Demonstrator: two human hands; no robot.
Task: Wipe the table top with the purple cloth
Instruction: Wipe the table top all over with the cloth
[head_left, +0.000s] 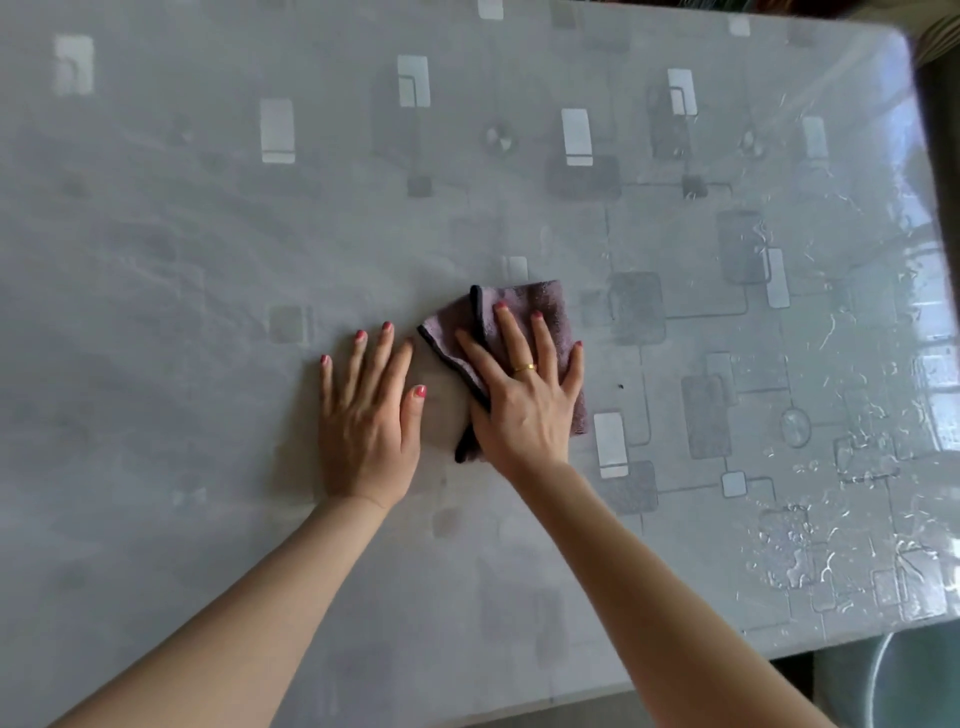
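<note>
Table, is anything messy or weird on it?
Yes. The table top has water streaks and droplets on its right side, beside the purple cloth under the right hand, plus a small dark speck.

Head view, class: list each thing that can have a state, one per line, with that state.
Cloth: folded, flat on the table, under the right hand.
Right hand: fingers spread, pressing the cloth.
Left hand: flat on the bare table, beside the cloth.
Table: covered, glossy towards its right end.
</note>
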